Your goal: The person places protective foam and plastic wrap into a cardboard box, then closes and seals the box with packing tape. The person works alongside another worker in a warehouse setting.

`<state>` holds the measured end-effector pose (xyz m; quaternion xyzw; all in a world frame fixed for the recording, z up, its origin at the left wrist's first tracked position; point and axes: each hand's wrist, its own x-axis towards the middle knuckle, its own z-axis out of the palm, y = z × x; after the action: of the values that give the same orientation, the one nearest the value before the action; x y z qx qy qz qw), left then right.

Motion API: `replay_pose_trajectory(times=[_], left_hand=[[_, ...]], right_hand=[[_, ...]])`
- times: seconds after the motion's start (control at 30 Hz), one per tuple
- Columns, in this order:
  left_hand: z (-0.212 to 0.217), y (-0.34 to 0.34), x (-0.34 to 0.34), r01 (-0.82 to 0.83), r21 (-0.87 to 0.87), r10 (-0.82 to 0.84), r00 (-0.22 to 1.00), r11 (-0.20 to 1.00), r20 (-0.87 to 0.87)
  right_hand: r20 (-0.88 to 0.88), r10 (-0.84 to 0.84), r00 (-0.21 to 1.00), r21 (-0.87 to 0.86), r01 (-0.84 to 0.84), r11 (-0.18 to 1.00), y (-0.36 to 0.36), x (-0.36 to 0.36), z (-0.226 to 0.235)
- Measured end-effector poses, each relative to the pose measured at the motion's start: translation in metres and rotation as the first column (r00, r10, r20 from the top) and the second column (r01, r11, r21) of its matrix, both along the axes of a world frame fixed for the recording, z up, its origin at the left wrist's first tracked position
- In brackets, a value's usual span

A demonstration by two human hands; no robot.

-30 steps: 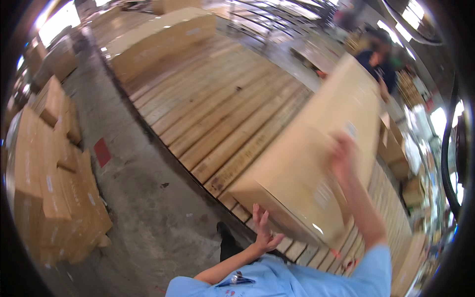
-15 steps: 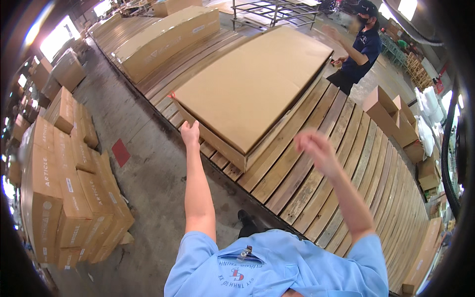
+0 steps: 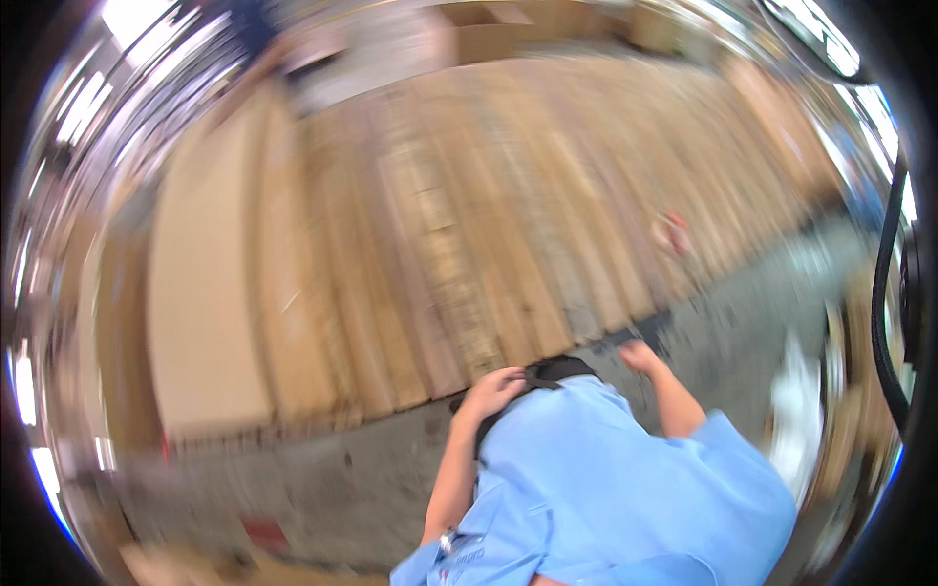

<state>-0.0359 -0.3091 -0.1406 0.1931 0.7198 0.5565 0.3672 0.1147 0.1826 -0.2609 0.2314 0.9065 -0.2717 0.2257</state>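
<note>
My left hand (image 3: 493, 393) is by my waist, in front of the near edge of the slatted wooden table (image 3: 528, 215). Its fingers look loosely stretched out, with nothing visible in them. On the other side of my body, my right hand (image 3: 640, 356) hangs over the floor just off the table's edge. Motion smears its fingers, and I see no object in it. The large flat cardboard box (image 3: 210, 283) lies on the left part of the table, away from both hands. A small red and pale object (image 3: 674, 232), too blurred to name, rests on the slats towards the right.
Beyond the table at the left, a person in dark clothing (image 3: 252, 29) reaches an arm towards the box. An open carton (image 3: 489, 39) stands behind the table. Grey concrete floor (image 3: 352, 498) runs along the near side, with a red patch (image 3: 265, 533) on it.
My view has swung right, so the box now appears at the far left. My left hand has left the box's edge, and both hands have dropped close to my body.
</note>
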Motion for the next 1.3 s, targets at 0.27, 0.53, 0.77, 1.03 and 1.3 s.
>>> replay_pose_trajectory(times=[0.27, 0.53, 0.77, 1.03, 1.3], left_hand=[[-0.074, 0.004, -0.038, -0.18, -0.305, 0.209, 0.976, 0.935, 0.065], [-0.041, 0.041, 0.045, -0.545, -0.534, 0.714, 0.679, 0.647, 0.171], [-0.041, 0.126, 0.204, -0.263, -0.645, 0.328, 0.944, 0.717, -0.021], [-0.088, 0.077, 0.339, -0.7, -0.559, 0.895, 0.372, 0.445, 0.247], [-0.106, -0.092, 0.366, -0.795, -0.551, 0.945, 0.326, 0.254, -0.036]], right_hand=[[-0.616, -0.468, 0.633, 0.015, 0.604, 0.797, 0.074, -0.071, 0.073], [-0.165, -0.9, 0.403, -0.635, 0.655, 0.41, 0.252, -0.213, -0.024], [0.263, -0.962, 0.08, -0.92, 0.322, -0.224, 0.259, -0.255, -0.105], [0.387, -0.819, 0.425, -0.866, 0.473, -0.164, 0.014, -0.209, -0.049], [0.617, -0.514, 0.596, -0.768, 0.599, -0.228, -0.263, -0.167, 0.048]])
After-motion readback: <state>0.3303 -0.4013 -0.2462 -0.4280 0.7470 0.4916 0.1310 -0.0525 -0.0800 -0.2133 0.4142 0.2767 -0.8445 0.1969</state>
